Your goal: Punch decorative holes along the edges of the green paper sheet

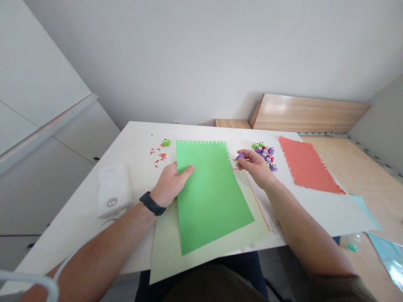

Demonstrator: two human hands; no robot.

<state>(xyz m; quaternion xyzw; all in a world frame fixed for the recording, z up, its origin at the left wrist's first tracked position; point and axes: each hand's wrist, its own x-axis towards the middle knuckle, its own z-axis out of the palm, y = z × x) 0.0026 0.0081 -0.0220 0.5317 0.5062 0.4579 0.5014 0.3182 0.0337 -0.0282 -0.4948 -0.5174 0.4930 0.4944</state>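
Observation:
My left hand (171,179) grips the left edge of a green sheet of paper (208,197), thumb on top. White notches run along the sheet's top edge and down the upper part of its right edge. Beside that right edge, my right hand (256,167) pinches a small purple paper punch (241,156) between thumb and fingers. Whether its slot touches the paper is too small to tell. Small orange and green bits show just under the punch. Larger pale paper (170,251) lies beneath the green sheet.
Several purple, green and red punches with eye shapes (266,155) are piled at right. A green punch (166,142) sits by red paper bits (162,156) at left. Red notched paper (310,165) lies far right. A white device (113,191) with a cable stands left on the white table (141,138).

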